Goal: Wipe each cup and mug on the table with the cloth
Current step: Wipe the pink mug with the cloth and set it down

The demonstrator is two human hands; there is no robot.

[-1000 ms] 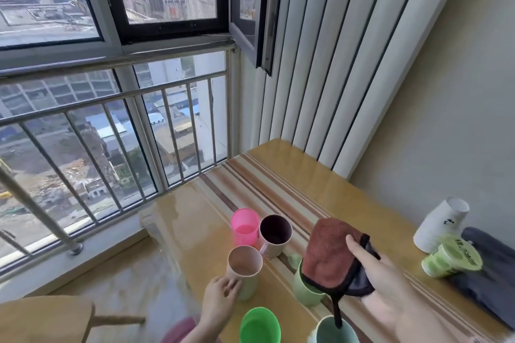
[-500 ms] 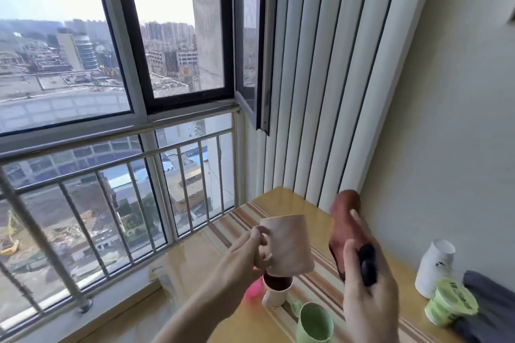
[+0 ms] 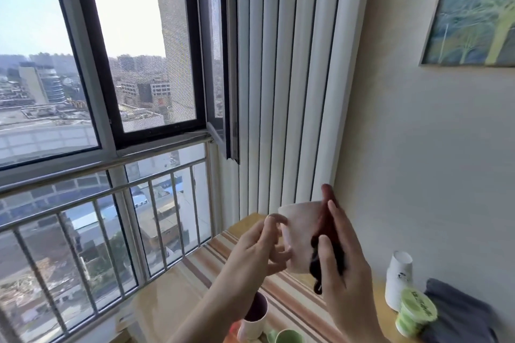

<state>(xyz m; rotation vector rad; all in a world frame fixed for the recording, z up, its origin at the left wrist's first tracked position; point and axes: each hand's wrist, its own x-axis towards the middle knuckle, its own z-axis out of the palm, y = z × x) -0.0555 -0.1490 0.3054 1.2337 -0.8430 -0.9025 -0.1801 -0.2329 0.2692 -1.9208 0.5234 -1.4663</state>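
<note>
- Table (image 3: 178, 295) — glossy wood with striped runner, fills the 5–6 o'clock area below the hands.
- Right hand (image 3: 342, 267) at 5 o'clock, fingers closed around the cloth (image 3: 328, 228), pressing it flat onto the mug's right side.
- Left hand (image 3: 259, 248) at 6 o'clock, fingers curled, pinching the mug's left edge.
- Pale pink mug (image 3: 301, 234) — lifted off the table, held between both hands, tilted.
- White paper cup (image 3: 398, 278), upside down at 4 o'clock; green cup (image 3: 415, 315) lying just beside it.
- Dark-lined mug (image 3: 255, 315) upright on the table at 6 o'clock.
</note>
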